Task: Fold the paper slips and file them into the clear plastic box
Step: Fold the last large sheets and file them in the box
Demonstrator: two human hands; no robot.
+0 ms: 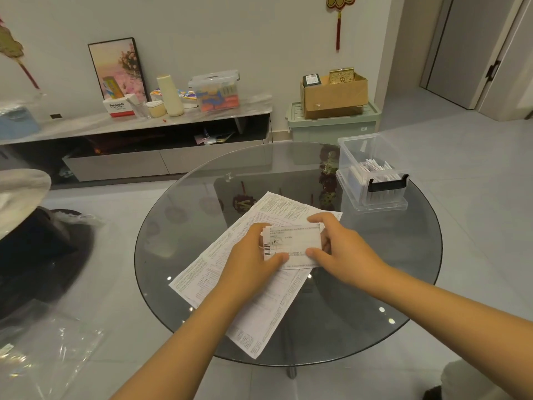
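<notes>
A folded paper slip (297, 244) with small print and a barcode is held just above the round glass table (389, 269). My left hand (253, 255) grips its left edge, thumb on top. On the slip's right edge, my right hand (337, 243) pinches with thumb and fingers. Under both hands lie unfolded printed sheets (230, 272), overlapping and spread toward the table's near edge. At the table's far right stands the clear plastic box (372, 171), lid off, with several folded slips upright inside and a black latch on its near side.
A low TV cabinet (138, 122) along the wall carries boxes, cups and another clear bin. A green storage bin (331, 122) with a cardboard box on top stands behind the table. Dark bags and plastic wrap (43, 342) lie on the floor at the left.
</notes>
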